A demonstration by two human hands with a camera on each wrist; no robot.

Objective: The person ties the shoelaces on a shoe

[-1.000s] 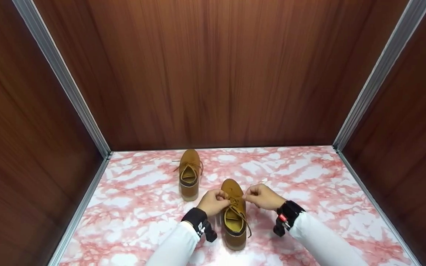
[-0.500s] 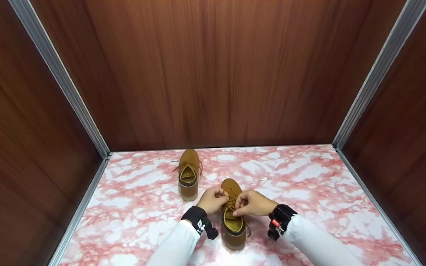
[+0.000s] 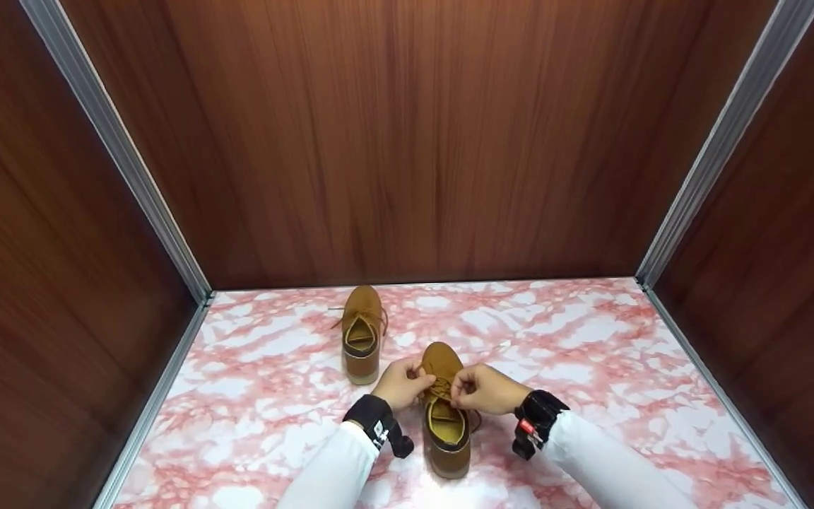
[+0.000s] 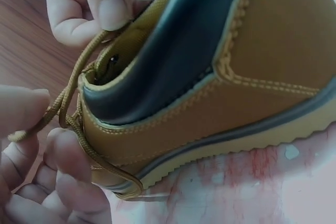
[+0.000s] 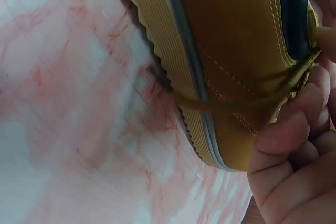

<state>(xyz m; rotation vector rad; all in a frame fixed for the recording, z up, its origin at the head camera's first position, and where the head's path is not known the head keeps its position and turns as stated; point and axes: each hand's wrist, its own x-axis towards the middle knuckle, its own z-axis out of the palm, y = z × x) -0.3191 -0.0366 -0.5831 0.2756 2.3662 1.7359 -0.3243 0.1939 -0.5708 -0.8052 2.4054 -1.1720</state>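
A tan lace-up shoe [image 3: 442, 359] stands on the marbled surface, toe away from me, with a dark padded collar [image 4: 157, 87]. My left hand [image 3: 401, 385] is at the left of its lacing. Thumb and fingers there pinch a brown shoelace [image 4: 74, 80] in the left wrist view. From the other side my right hand [image 3: 490, 389] reaches over the shoe's opening, and its thumb and forefinger pinch the lace higher up. A loose lace length [image 5: 226, 103] hangs across the shoe's side in the right wrist view.
The matching tan shoe [image 3: 362, 300], its laces loose, stands farther back to the left. Red-and-white marbled tabletop [image 3: 273, 438] lies around both shoes. A brown wood-grain panel [image 3: 407, 141] rises at the back, with side panels and metal posts [image 3: 117, 141] at the corners.
My right hand has come left from the shoe's right side to over its lacing, and now holds the lace there. The left hand stays nearly in place; both shoes have not moved.
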